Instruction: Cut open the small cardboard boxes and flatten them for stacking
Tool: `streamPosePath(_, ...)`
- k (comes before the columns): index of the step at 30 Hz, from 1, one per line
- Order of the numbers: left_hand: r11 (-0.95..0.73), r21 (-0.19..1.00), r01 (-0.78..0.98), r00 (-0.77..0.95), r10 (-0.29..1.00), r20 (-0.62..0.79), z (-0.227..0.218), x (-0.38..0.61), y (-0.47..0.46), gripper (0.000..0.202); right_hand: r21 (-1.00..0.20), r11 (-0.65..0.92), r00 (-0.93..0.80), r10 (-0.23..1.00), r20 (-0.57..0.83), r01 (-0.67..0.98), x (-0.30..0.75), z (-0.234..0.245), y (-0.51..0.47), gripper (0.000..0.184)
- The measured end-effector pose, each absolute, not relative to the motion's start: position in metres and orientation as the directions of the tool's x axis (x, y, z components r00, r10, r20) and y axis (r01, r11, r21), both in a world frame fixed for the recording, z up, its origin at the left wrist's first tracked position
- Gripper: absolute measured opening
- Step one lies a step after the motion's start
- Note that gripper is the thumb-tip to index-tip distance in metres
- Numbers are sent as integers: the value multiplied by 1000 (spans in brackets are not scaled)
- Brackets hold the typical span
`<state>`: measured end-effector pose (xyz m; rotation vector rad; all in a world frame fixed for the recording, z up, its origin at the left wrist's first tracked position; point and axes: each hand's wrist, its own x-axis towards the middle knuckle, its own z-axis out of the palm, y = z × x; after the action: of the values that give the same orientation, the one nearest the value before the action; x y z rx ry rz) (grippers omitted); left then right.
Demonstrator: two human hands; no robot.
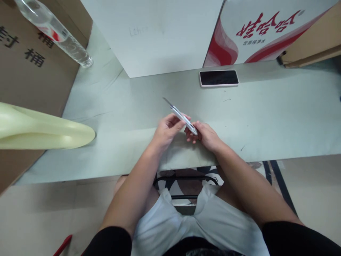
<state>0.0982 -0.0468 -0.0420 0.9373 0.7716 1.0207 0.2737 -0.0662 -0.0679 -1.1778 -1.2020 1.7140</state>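
Both my hands meet above the near edge of a pale green table point(266, 117). Between them is a slim white utility knife point(182, 116) with a thin grey blade tip pointing up and to the left. My left hand point(166, 129) pinches the knife's middle from the left with curled fingers. My right hand point(205, 135) grips its lower right end with closed fingers.
A phone point(218, 78) lies face up, screen dark, at the back of the table. Behind it stand a white panel point(160, 35) and a red-and-white box point(266, 32). A clear plastic bottle point(53, 32) leans on brown cardboard at left. A pale yellow curved object point(39, 129) juts in from the left.
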Motion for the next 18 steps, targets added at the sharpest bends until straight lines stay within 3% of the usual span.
streamPosePath(4,170,872,-460,4,982,-190,-42,78,-33,49,-939,-330,-314,905,-287,-94,274,-73,-66,64)
streamPosePath(9,208,869,-449,-196,926,-323,-43,60,-22,45,-943,-321,-323,905,-278,-89,275,-77,-65,59)
streamPosePath(13,143,901,-409,-294,914,-279,-40,60,-23,41,-945,-316,-321,907,-272,-90,275,-77,-65,59)
streamPosePath(18,129,907,-402,-258,934,-247,-35,59,-22,21,-943,-318,-316,909,-273,-99,275,-77,-65,54)
